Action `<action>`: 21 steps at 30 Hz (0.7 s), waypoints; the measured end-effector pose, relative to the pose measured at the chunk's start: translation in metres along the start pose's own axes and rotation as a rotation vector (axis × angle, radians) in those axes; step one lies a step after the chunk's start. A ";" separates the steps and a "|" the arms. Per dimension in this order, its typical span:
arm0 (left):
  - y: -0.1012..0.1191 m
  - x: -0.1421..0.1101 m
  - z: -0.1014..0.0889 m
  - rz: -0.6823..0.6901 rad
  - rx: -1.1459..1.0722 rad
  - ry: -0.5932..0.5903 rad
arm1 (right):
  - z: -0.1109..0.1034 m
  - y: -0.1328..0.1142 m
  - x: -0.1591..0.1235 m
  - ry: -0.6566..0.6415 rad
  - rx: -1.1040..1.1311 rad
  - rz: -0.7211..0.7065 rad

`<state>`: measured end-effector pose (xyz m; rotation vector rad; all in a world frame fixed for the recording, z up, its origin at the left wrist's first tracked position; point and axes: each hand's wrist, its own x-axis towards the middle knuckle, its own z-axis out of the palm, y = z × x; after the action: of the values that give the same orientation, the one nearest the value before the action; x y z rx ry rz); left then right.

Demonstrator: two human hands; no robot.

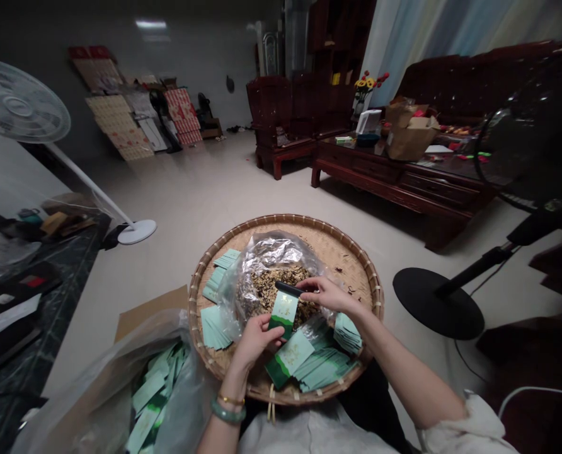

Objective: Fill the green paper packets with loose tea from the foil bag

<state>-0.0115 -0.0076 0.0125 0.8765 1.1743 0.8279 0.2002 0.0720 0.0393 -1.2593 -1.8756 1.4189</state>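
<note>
Left grip (257, 340) is nearly closed, thumb and fingers pinching the lower end of an upright pale-green sachet (283, 313) with a dark green band. Right grip (331, 295) is curled almost shut at the sachet's top edge, its thumb and forefinger on a slim black piece (288, 289); I can't tell from here whether that's a clip or a handle. I'm holding the sachet over the mouth of a crinkled foil bag (262, 258), with dried plant bits (281, 287) just beneath it. Both sit within a round woven bamboo tray (285, 219) in front of me. Fanned stacks of matching sachets (321, 369) lie on the tray on either side of the bag, and more fill a clear plastic bag (153, 394) at my left, beside a cardboard flap (151, 312).

To do this well, I'd keep the sachet upright and pinched low so it doesn't bend, with both wrists close together. I'd also keep both grips over the tray, so any stray bits drop back onto it.
</note>
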 end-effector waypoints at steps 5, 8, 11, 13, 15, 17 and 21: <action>0.002 0.000 -0.001 0.010 -0.006 0.009 | 0.000 -0.002 -0.001 -0.026 0.063 0.009; 0.001 0.001 -0.003 0.008 -0.018 -0.004 | -0.004 0.001 -0.001 -0.108 0.194 0.033; -0.002 0.002 -0.006 -0.007 -0.027 -0.004 | -0.010 0.005 0.000 -0.158 0.313 0.051; -0.004 0.003 -0.007 -0.008 -0.030 0.008 | -0.013 0.008 0.001 -0.139 0.341 0.057; -0.005 0.004 -0.007 -0.005 -0.028 0.016 | -0.013 0.008 0.001 -0.128 0.314 0.056; -0.005 0.004 -0.007 -0.001 -0.024 0.015 | -0.011 0.007 0.001 -0.125 0.257 0.044; -0.001 0.003 -0.004 0.005 -0.021 0.008 | -0.005 0.004 0.002 -0.034 0.150 0.022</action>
<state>-0.0144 -0.0048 0.0095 0.8599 1.1692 0.8476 0.2046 0.0766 0.0370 -1.1941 -1.7451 1.5702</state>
